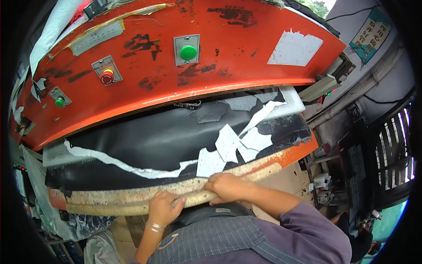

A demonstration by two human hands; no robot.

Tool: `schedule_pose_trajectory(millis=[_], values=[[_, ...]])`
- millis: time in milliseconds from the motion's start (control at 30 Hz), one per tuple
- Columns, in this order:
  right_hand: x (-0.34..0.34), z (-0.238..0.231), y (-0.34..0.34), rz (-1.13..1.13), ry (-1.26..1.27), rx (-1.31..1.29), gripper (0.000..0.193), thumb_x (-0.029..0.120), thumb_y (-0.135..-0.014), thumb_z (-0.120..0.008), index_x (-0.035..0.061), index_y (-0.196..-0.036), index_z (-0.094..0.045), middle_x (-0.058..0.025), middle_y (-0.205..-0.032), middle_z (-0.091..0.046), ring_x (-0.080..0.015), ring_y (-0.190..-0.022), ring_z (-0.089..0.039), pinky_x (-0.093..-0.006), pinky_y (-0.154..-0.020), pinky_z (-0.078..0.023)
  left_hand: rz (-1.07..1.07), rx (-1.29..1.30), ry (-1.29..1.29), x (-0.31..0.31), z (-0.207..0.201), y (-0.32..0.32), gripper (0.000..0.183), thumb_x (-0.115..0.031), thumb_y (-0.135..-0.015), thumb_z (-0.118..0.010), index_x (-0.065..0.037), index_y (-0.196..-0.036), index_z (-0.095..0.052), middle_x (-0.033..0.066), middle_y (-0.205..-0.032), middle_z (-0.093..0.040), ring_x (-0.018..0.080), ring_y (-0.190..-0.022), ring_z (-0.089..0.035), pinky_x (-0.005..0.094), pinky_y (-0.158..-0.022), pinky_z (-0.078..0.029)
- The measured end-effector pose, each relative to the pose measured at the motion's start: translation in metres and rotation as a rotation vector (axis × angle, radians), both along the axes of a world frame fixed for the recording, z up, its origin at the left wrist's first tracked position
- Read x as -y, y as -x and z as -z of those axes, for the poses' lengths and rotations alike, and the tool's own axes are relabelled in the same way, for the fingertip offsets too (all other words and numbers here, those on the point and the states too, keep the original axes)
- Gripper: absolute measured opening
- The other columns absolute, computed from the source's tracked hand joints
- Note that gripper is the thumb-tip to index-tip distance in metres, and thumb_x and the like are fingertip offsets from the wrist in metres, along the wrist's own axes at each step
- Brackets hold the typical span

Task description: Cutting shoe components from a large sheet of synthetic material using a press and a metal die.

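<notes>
Both hands, left (162, 207) and right (226, 187), grip the worn front edge bar (110, 200) of the press bed, side by side.

Single view, head-mounted, wide fisheye. It looks down and forward from above the person's chest onto the front edge of a press bed (176, 193), at close range. The red machine panel (184, 66) fills the upper half and bows strongly toward the rim. Both forearms enter from the lower edge. The right margin takes in a barred window (395, 145). Corners are blacked out by the lens.
</notes>
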State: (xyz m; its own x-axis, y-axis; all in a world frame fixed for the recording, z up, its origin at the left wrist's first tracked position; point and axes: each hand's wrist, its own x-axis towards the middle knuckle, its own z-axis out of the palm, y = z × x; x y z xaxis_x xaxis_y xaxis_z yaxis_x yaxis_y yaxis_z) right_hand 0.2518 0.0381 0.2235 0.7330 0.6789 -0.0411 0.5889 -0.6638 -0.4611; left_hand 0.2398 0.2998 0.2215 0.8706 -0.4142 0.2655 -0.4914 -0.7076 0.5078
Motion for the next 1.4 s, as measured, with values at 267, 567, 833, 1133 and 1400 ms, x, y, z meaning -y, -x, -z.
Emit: schedule_pose_trajectory(millis=[267, 567, 833, 1133, 1400], values=[[0.026, -0.039, -0.144, 0.23, 0.175, 0.513, 0.091, 0.062, -0.067, -0.071, 0.0133, -0.138, -0.042, -0.025, -0.142, -0.036, -0.0403, -0.133, -0.033, -0.0526, -0.103, -0.033, -0.138, -0.275, 0.353, -0.008, -0.021, -0.026, 0.012, -0.012, -0.084, -0.067, 0.0, -0.087, -0.069, 0.0076, -0.077, -0.064, 0.0118, -0.066, -0.057, 0.0262, -0.061, -0.046], [0.038, -0.025, -0.117, 0.457, -0.497, 0.38, 0.082, 0.038, -0.06, -0.08, 0.0062, -0.127, -0.044, -0.0205, -0.127, -0.046, -0.0397, -0.116, -0.046, -0.0488, -0.095, -0.04, 0.021, -0.089, 0.158, 0.07, 0.007, -0.129, 0.05, -0.026, -0.074, -0.077, -0.001, -0.114, -0.061, 0.0162, -0.108, -0.061, 0.0304, -0.103, -0.057, 0.0377, -0.091, -0.045], [0.142, 0.013, 0.019, 0.762, -1.574, -0.334, 0.055, 0.02, -0.08, -0.063, 0.0066, -0.128, -0.041, -0.006, -0.104, -0.057, -0.0141, -0.091, -0.057, -0.0295, -0.078, -0.049, -0.021, -0.028, -0.205, 0.143, -0.004, -0.132, 0.043, -0.033, -0.071, -0.079, -0.003, -0.096, -0.062, 0.0139, -0.096, -0.063, 0.0337, -0.096, -0.059, 0.0427, -0.085, -0.044], [0.149, 0.025, 0.024, 1.193, 0.05, 0.34, 0.066, 0.043, -0.068, -0.079, 0.0046, -0.114, -0.053, -0.0216, -0.126, -0.051, -0.0349, -0.123, -0.041, -0.0545, -0.096, -0.035, 0.885, 0.258, 0.008, 0.15, 0.077, -0.008, 0.017, -0.007, -0.07, -0.06, -0.012, -0.086, -0.058, 0.004, -0.071, -0.051, 0.0236, -0.074, -0.057, 0.0377, -0.066, -0.047], [0.049, -0.015, -0.112, 0.81, -0.101, 0.42, 0.058, 0.049, -0.077, -0.071, 0.0001, -0.106, -0.058, -0.0172, -0.109, -0.06, -0.0339, -0.111, -0.052, -0.0454, -0.092, -0.043, 0.557, -0.599, -0.416, 0.108, -0.025, -0.026, 0.052, -0.05, -0.08, -0.07, 0.002, -0.082, -0.067, 0.0166, -0.073, -0.066, 0.0336, -0.068, -0.064, 0.0408, -0.064, -0.051]])
